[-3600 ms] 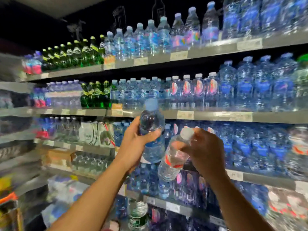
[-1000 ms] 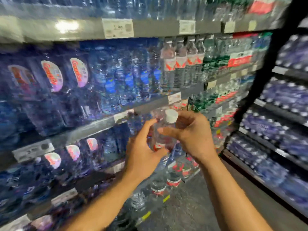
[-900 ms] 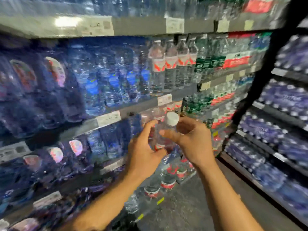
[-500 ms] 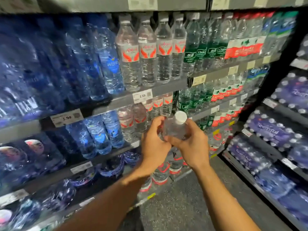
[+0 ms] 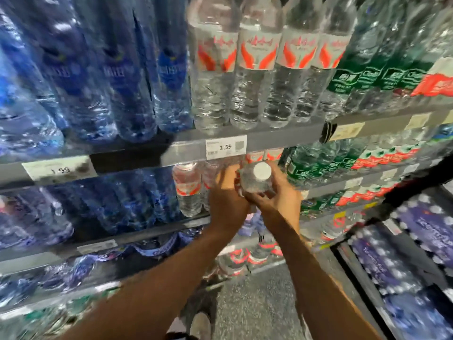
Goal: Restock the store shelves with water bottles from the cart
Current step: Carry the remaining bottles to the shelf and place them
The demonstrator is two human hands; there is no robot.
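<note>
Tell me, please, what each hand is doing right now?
Left hand: holding the white-capped bottle.
Right hand: gripping the same bottle.

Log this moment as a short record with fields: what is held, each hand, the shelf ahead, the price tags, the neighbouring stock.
held item: small clear bottle, white cap toward the camera
left hand: grips the bottle from the left
right hand: grips the bottle from the right and below
shelf ahead: small red-label bottles under the shelf edge
price tags: 1.59 tag above the hands; 1.99 tag to the left
neighbouring stock: blue bottles left, green-label bottles right
</note>
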